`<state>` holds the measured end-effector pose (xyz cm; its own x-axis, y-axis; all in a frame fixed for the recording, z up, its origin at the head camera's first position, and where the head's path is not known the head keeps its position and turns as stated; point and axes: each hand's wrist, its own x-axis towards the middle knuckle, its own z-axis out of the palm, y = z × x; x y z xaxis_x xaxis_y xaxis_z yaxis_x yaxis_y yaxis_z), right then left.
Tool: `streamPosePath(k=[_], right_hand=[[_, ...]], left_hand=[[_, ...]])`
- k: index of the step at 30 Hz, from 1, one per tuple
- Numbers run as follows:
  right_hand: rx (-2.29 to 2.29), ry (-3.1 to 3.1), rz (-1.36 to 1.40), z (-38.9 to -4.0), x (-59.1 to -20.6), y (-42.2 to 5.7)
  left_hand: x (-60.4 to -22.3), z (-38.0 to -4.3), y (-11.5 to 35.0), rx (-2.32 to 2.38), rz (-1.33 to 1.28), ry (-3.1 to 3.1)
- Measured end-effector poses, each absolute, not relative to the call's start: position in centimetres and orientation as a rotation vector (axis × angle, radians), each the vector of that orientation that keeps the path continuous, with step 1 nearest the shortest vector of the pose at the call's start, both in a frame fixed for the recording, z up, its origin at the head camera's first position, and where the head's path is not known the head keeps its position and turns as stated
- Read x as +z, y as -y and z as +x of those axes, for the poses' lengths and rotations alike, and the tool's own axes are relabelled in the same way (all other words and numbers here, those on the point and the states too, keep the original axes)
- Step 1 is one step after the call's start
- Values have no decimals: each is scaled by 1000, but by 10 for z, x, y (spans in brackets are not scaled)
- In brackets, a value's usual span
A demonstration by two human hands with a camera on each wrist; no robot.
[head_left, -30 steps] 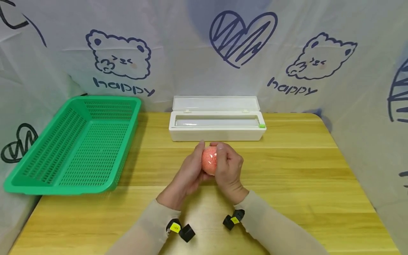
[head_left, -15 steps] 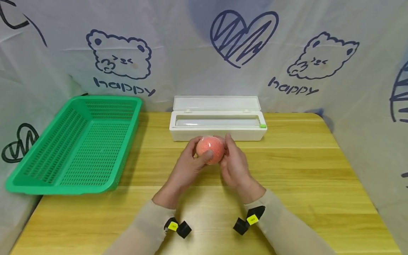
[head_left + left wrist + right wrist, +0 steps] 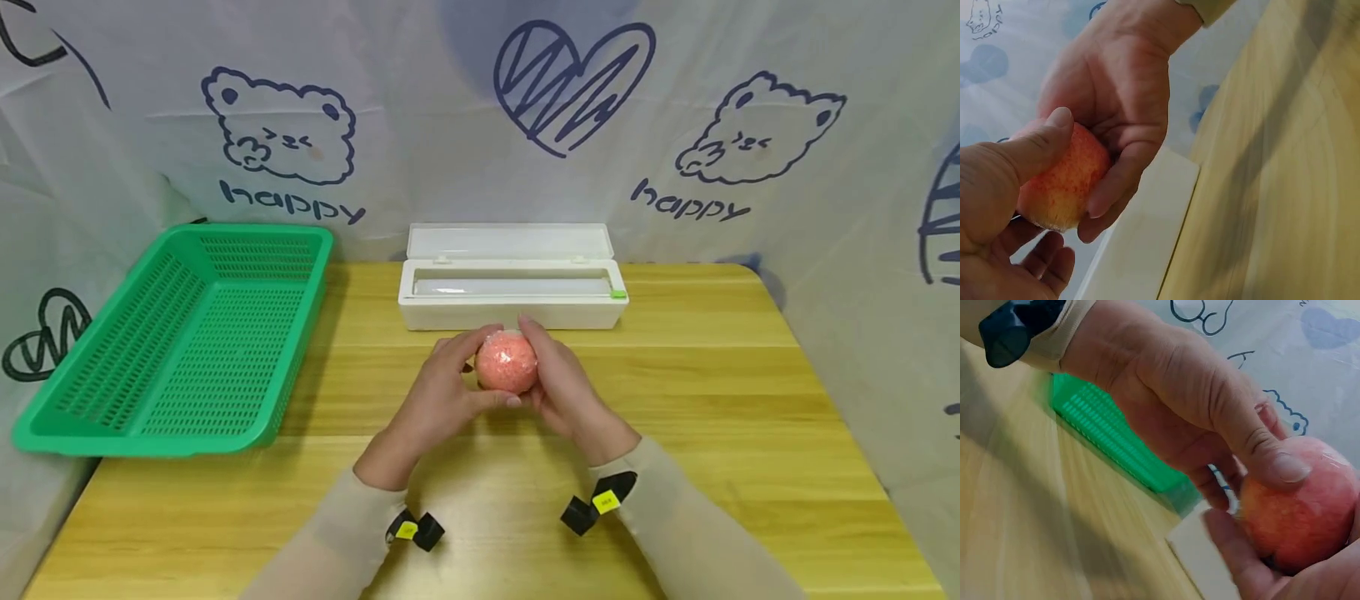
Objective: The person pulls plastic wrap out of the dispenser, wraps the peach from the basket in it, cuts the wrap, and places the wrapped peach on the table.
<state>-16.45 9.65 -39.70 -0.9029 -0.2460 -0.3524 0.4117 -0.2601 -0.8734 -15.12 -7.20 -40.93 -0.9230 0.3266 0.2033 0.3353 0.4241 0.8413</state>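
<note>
A red apple (image 3: pixel 506 362) with a shiny, film-like surface is held between both hands, over the table in front of a white box. My left hand (image 3: pixel 438 392) grips it from the left; in the left wrist view its thumb lies across the apple (image 3: pixel 1063 181). From the other side my right hand (image 3: pixel 566 383) cups the fruit, its fingers curled along the edge. The right wrist view shows the left thumb pressing on the apple (image 3: pixel 1304 506), with the right hand (image 3: pixel 1310 581) partly cut off at the bottom corner. The hands hide parts of the apple.
The long white box (image 3: pixel 513 317), its lid (image 3: pixel 510 242) raised, stands at the back of the wooden table (image 3: pixel 712 400), a pale roll inside and a green tab (image 3: pixel 618 294) at its right. A green plastic basket (image 3: pixel 296 367) sits left. Printed cloth (image 3: pixel 450 125) hangs behind.
Both hands have turned the apple between them. The right hand's grip opened and shifted outward, then closed in on the apple's right side again; the left thumb moved lower. Basket and box stay put.
</note>
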Motion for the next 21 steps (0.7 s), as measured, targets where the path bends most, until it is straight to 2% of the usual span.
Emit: streamPosePath(k=[4,11,17,21], right_hand=[[-2180,-1671,294,-165,-399,-94],[-2214,-1273,228,-171,-404,-104],[-2263,-1276,308,-172,-405,-103],[-2220,-1227,303,-172,-405,-103]], left_hand=[[-411,-151,72,-1542,-635,2656],[-412,-150,72,-1461,-686,2657],[-414,-148,71,-1430,-713,2658],[-414,-148,72,-1350,-829,2617]])
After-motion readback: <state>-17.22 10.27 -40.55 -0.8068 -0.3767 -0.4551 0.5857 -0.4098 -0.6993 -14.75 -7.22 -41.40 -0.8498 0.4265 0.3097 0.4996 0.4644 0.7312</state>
